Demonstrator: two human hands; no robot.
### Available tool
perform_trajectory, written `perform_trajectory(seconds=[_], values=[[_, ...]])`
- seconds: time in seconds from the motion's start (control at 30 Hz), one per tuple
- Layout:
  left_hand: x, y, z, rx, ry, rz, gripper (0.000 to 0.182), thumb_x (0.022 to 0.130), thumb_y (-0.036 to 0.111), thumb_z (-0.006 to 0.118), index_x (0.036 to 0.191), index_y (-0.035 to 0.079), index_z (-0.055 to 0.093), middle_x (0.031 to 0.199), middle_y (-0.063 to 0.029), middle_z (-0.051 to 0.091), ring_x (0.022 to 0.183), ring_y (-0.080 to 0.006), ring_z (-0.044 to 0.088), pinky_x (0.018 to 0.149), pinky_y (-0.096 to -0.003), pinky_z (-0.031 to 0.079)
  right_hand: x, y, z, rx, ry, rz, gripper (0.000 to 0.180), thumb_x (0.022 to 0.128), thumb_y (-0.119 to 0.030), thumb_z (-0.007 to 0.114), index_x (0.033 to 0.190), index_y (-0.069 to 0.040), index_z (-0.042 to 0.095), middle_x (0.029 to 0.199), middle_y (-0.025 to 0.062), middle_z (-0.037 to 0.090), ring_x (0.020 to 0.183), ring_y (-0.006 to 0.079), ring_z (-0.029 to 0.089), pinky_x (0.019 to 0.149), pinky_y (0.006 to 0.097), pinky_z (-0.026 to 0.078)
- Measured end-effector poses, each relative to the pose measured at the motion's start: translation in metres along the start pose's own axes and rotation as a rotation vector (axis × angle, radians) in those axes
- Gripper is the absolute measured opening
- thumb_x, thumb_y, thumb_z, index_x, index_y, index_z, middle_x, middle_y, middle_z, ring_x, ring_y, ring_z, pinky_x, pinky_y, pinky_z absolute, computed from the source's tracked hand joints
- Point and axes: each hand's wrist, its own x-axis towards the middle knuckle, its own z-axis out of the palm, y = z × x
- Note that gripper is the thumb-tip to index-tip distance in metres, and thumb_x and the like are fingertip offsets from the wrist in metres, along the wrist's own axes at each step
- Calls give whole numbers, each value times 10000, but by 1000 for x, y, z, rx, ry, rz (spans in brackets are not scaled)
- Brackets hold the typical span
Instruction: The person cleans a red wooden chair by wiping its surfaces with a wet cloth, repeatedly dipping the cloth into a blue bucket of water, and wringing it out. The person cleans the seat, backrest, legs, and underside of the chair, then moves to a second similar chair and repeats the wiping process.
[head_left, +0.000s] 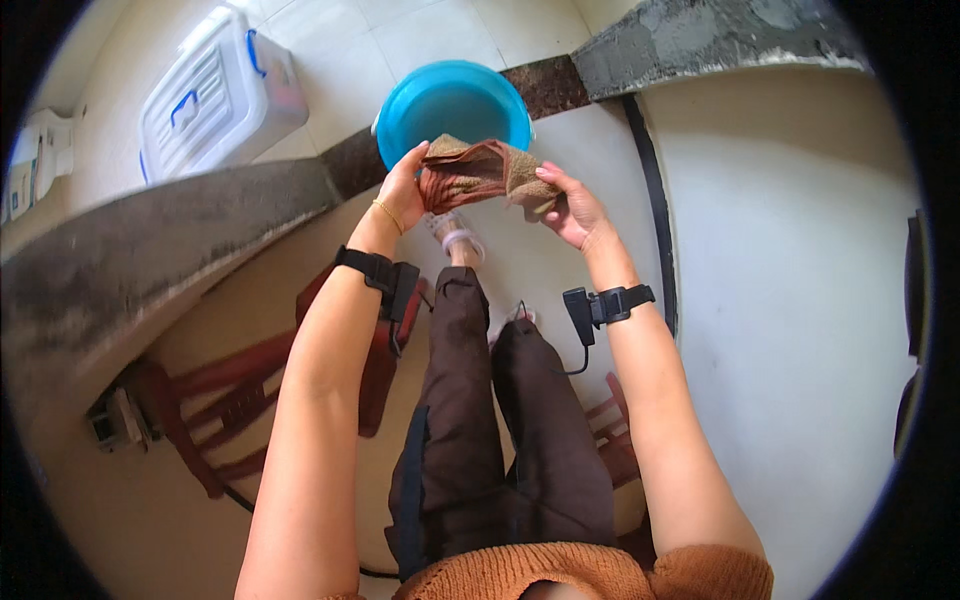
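Observation:
Between my two hands stretches a brown and tan terry cloth (487, 176), folded and bunched. My left hand (403, 191) pinches its left end, thumb on top. At the right end my right hand (574, 202) grips a bunched part, with some fingers hidden behind the fabric. Just beyond the cloth stands a blue plastic bucket (457, 97), its near rim partly covered by the fabric. Liquid seems to fill its lower inside. The cloth is held up in front of the bucket, and I cannot tell whether they touch.
A clear lidded storage box (217, 97) with blue latches stands on the tiles at the upper left. Low concrete wall ends (187, 206) flank the dark threshold. Beside my left leg is a red wooden chair (247, 367). A black strip (652, 187) runs along the floor at right.

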Motion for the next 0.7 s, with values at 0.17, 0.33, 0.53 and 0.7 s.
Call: perform_trajectory(seconds=[0.17,0.33,0.53,0.7], values=[[100,14,-36,397,220,50,398,889,190,540,1265,83,470,1223,-115,551,1087,-239,555,903,-426,458,103,8,1,102,321,63,400,851,-229,605,1176,-41,466,964,127,606,646,144,596,477,204,478],[200,-7,-80,1206,414,53,473,764,191,663,1209,124,518,1113,-224,584,993,-375,577,875,-404,470,190,41,-6,-82,441,11,419,857,-182,572,1235,-33,471,998,135,617,728,179,613,577,278,510],[269,-47,-106,1596,482,107,730,771,265,667,1375,138,278,1160,-266,531,1044,-405,544,889,-463,448,270,86,-5,-1244,288,-225,762,792,-266,617,1446,-251,224,1478,190,207,1339,412,219,1082,479,249],[332,-59,-141,1641,-107,-19,556,783,182,606,1314,148,444,1195,-189,575,1084,-333,565,890,-429,462,345,90,-8,-1247,131,142,736,841,-337,538,1455,-160,174,1365,242,395,1262,391,384,1045,410,327]])
